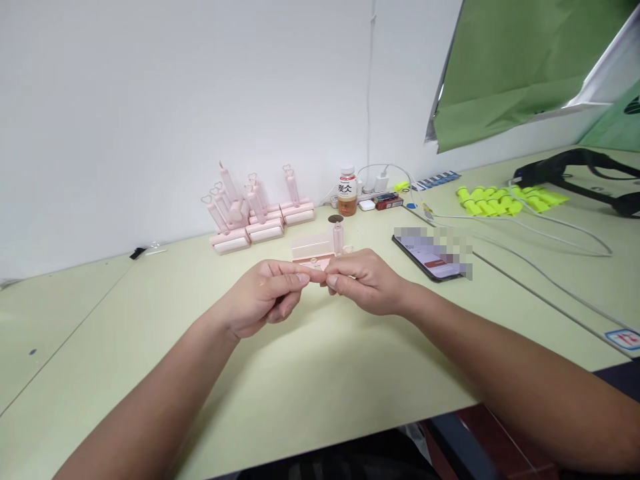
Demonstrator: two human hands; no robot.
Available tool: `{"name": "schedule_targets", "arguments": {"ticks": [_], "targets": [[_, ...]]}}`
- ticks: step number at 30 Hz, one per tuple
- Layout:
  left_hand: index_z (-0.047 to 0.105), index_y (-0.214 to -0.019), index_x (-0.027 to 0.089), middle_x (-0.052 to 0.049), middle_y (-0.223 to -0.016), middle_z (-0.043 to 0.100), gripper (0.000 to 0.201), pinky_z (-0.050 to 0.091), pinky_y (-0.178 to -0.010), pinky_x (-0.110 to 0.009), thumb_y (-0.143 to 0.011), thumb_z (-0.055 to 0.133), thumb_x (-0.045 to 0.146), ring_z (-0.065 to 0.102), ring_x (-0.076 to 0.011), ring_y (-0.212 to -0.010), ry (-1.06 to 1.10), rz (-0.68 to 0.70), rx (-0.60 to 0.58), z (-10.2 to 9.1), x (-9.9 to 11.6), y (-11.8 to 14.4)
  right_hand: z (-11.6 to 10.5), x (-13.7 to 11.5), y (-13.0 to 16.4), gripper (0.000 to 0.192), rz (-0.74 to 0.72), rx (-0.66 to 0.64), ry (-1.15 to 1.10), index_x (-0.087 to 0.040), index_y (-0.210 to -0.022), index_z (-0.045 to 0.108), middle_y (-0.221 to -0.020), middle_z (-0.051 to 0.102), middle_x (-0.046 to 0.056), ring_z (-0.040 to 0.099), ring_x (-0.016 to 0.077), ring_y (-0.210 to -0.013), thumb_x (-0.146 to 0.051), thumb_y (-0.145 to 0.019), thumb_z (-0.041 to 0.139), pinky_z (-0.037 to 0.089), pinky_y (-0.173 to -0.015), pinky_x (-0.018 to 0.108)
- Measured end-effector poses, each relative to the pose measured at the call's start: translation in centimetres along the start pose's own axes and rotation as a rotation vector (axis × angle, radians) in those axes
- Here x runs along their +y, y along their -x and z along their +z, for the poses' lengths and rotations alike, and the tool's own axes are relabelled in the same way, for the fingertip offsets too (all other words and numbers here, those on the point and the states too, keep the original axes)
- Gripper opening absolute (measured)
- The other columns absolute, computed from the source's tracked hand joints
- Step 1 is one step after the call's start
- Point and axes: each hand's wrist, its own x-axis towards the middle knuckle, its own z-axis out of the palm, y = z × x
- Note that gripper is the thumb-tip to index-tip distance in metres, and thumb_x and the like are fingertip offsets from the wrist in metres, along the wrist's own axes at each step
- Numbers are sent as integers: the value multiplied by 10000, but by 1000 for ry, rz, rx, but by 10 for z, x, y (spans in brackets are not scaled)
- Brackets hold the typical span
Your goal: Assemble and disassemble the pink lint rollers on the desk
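Observation:
My left hand (267,293) is above the table, index finger stretched to the right and the thumb pressed against it; the other fingers curl under. My right hand (367,280) pinches around the tip of that index finger. Anything small between the fingers is hidden. Just behind the hands lies an open pale pink case (313,248), partly covered by them. A clear pink cylinder-shaped piece (339,238) stands upright at its right end.
Several pink cases with upright handles (257,210) stand along the wall. Right of them are a drink bottle (347,192), a white earbud case (367,205), a phone (430,257), white cables (550,247), yellow pieces (493,200) and a black object (575,167).

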Motion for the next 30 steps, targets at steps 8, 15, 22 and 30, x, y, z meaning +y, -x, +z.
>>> {"name": "schedule_targets", "arguments": {"ticks": [8,15,22,30], "targets": [[686,-1188,242,35,-557,506,356,345,-535,-232,-864,539,223,422,-104,-515,-722,494,153,-3,-4,2,1,-5,-2,308,70,-9,7,-179,-637,566,-535,515,-43,463,83,-513,-257,-926,497,358,-526,196],[670,-667,204,-4,-566,523,205,290,-524,-268,-708,503,92,421,-129,-519,-1216,790,173,-20,13,12,2,-2,-2,315,118,-79,141,-178,-569,485,-510,435,-55,373,71,-477,-217,-881,515,302,-498,208],[565,-721,190,-9,-639,523,146,330,-552,-275,-846,493,214,447,-138,-562,-1225,579,412,-46,27,-30,4,0,-3,320,164,-96,127,-178,-566,448,-514,424,-54,362,69,-479,-225,-876,509,287,-501,209],[368,-1458,188,-127,-1462,401,767,399,-1016,-407,-709,493,76,425,-310,-1289,-1467,295,624,-106,69,-156,12,-2,-3,294,191,-167,57,-172,-582,463,-561,507,-31,440,78,-525,-216,-871,493,303,-528,221]]}}
